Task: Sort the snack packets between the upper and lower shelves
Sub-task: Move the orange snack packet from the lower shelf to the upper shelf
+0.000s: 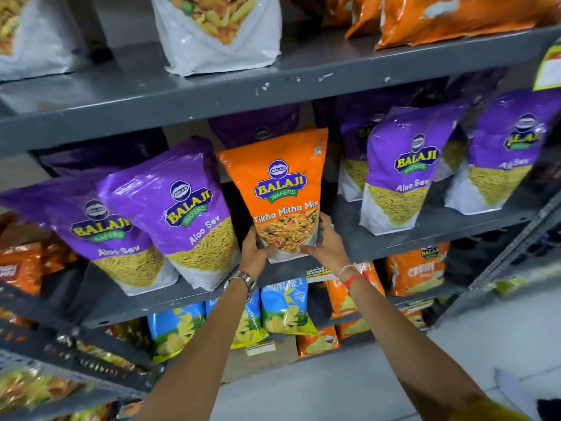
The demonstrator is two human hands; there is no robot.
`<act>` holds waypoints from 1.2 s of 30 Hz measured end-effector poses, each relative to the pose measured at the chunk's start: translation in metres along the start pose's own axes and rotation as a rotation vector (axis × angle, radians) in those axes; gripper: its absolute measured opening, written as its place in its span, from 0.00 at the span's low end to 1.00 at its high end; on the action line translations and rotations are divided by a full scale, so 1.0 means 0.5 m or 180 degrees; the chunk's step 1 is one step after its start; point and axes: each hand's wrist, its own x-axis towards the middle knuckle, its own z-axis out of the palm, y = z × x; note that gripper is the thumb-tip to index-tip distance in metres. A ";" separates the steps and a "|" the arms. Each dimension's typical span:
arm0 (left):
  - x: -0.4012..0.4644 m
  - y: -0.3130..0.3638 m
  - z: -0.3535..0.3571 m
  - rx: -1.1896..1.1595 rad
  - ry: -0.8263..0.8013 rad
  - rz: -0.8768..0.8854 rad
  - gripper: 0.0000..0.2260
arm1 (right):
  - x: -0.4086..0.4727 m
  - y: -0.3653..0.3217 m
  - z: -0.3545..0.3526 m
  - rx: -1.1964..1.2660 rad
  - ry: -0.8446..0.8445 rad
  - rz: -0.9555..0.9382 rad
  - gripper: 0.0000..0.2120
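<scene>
Below you, a pale tiled floor [349, 387] runs along the foot of the rack. You wear a metal wristwatch [246, 281] on one wrist and a red thread band [355, 279] on the other. A yellow price label [550, 66] hangs at your upper right edge, blurred.

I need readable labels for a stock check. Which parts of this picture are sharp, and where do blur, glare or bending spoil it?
Head view: the orange packet held by both hands is sharp, its label readable; glare streaks the purple packets; the edges and lower left corner smear with blur; the shelf lines bow from the wide lens.
</scene>
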 end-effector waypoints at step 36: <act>-0.299 0.534 -0.464 0.1379 0.2407 0.2716 0.31 | -0.194 -0.740 0.240 0.0082 0.0255 -0.2542 0.44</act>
